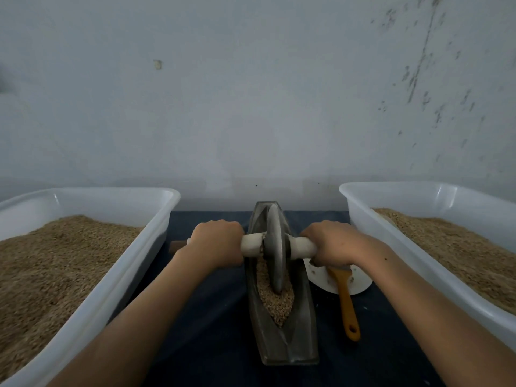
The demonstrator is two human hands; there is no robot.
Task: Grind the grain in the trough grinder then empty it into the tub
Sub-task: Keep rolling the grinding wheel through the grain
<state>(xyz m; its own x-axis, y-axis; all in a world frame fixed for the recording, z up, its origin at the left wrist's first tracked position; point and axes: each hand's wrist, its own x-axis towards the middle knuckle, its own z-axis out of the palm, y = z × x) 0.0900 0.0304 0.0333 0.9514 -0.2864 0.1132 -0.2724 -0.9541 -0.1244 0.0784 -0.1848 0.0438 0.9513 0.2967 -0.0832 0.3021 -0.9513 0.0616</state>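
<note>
Head view, read from left to right. At the far left we see the left tub point(92, 289), a translucent plastic bin heaped with brown grain-like material. Beside it our left hand point(216, 241) curls its fingers round the left end of the axle handle point(252, 245). At centre the trough grinder point(282, 336), a dark boat-shaped vessel, lies lengthwise on the blue-covered counter point(223, 317), its far end pointing toward the wall point(251, 93). The grinding wheel point(275, 247) stands upright in the groove, and the grain point(276, 300) fills the near part of the trough in front of the wheel; it looks whole or only coarsely broken. Our right hand point(328, 243) wraps the right end of the axle in the same way. Under that wrist a white plate point(360, 283) rests on the counter, with a brush point(346, 300) lying across it, orange handle toward us. At the far right stands the right tub point(418, 247), also holding brown material.

We judge the grinding step to be in hand, with emptying not yet begun. The next move calls for even downward pressure from both hands while rolling the wheel along the groove over the near grain, keeping it upright so nothing spills over the rim. Which tub receives the ground grain we cannot tell.
</note>
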